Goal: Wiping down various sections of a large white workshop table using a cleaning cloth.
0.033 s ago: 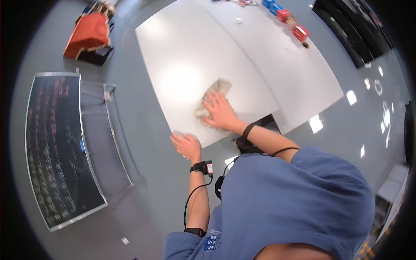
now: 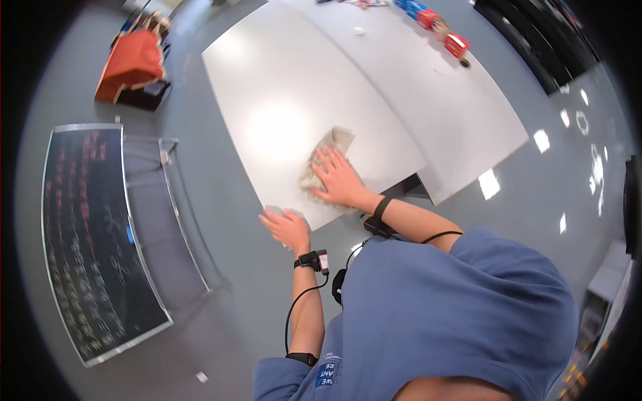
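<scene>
A crumpled beige cloth lies on the near part of the white table. My right hand rests flat on top of it, fingers stretched out and slightly apart, hiding part of the cloth. At the table's near left corner is my left hand, palm down with fingers spread and nothing in it. Whether it touches the tabletop there, I cannot tell.
A second white table adjoins on the right, with several red and blue boxes and a small dark round thing at its far side. A chalkboard on a frame stands left. An orange bag is far left.
The whole view has shifted slightly. My right hand is still on the cloth, and my left hand remains by the table corner; neither has clearly moved over the table.
</scene>
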### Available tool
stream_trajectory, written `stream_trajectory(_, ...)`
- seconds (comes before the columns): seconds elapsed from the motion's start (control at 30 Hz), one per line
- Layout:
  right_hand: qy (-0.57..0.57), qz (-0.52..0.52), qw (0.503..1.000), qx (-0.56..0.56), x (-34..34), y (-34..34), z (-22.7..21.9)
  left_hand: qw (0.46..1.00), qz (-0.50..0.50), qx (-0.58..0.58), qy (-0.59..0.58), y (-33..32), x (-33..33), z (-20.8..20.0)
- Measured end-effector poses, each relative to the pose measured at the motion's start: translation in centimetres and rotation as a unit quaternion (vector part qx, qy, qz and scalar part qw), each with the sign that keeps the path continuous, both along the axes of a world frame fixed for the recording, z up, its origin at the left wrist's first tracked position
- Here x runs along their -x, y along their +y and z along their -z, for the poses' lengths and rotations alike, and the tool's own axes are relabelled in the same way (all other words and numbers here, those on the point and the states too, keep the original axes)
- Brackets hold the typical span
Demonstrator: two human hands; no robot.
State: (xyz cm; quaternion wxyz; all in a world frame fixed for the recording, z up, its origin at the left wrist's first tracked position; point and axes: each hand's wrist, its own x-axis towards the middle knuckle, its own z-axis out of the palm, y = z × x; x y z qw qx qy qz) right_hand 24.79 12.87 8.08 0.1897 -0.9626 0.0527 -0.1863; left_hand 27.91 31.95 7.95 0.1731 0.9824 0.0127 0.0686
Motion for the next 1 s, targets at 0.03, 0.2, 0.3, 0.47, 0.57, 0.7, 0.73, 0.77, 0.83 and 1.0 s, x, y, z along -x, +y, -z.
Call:
stream_trajectory(0.03,-0.002,-0.008,1.0,-0.02,1.0,0.2,-0.1,0.999,-0.009,-0.038,-0.008,-0.3,-0.1,-0.3)
stream_trajectory(0.2,0.001,0.085,0.995,-0.059,5.0,-4.6,0.6,0.982,0.076,-0.17,-0.015,-0.6,-0.6,-1.7)
stream_trajectory(0.3,0.01,0.231,0.973,-0.027,7.4,-9.4,-0.2,0.964,0.17,-0.194,-0.06,0.0,-1.9,-1.0)
stream_trajectory(0.47,0.021,0.357,0.934,-0.01,7.3,-11.8,0.6,0.964,0.26,-0.049,-0.04,0.7,-2.9,-0.5)
stream_trajectory(0.57,0.028,0.377,0.926,0.002,5.3,-11.5,0.9,0.963,0.261,-0.036,-0.054,0.8,-3.1,0.0)
stream_trajectory(0.7,0.023,0.392,0.919,0.014,0.6,-11.6,0.8,0.965,0.253,-0.031,-0.058,0.8,-3.4,0.4)
stream_trajectory(0.73,0.02,0.385,0.923,0.012,-0.7,-11.5,0.7,0.965,0.254,-0.016,-0.057,0.8,-3.2,0.5)
stream_trajectory(0.77,0.004,0.374,0.927,0.025,-2.1,-11.3,0.6,0.965,0.254,-0.002,-0.058,0.9,-3.1,0.5)
stream_trajectory(0.83,-0.015,0.359,0.933,0.036,-4.7,-10.7,0.7,0.966,0.252,0.031,-0.054,0.7,-2.9,0.5)
stream_trajectory(1.0,-0.01,0.165,0.986,-0.014,-9.9,-2.7,-1.0,0.953,0.234,0.192,-0.02,1.4,-3.0,0.2)
